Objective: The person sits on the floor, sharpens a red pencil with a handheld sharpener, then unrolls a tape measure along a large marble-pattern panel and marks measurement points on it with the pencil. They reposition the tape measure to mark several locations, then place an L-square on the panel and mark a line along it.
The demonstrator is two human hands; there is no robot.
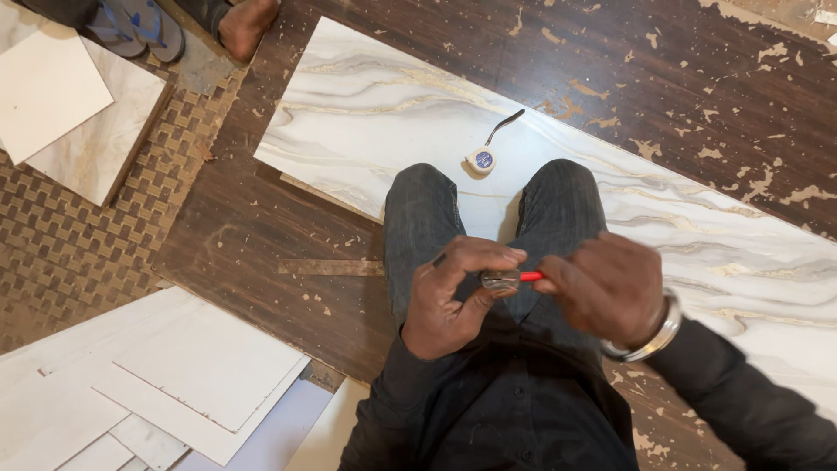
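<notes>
My left hand (pixel 455 295) pinches a small grey metal sharpener (pixel 500 279) between thumb and fingers, in front of my lap. My right hand (pixel 608 290) grips a red pencil (pixel 531 276) whose tip sits inside the sharpener. A silver bangle (pixel 652 338) circles my right wrist. My knees in dark trousers rest on a large white marble-patterned tile (pixel 366 113) lying on the dark wooden floor. A small white tape measure (pixel 481 160) with a dark strap lies on the tile just beyond my knees.
A metal ruler (pixel 330 267) lies on the wood left of my left knee. White board offcuts (pixel 174 375) are stacked at lower left. Another tile piece (pixel 70 105) sits on a woven mat at upper left, near another person's feet (pixel 248 24).
</notes>
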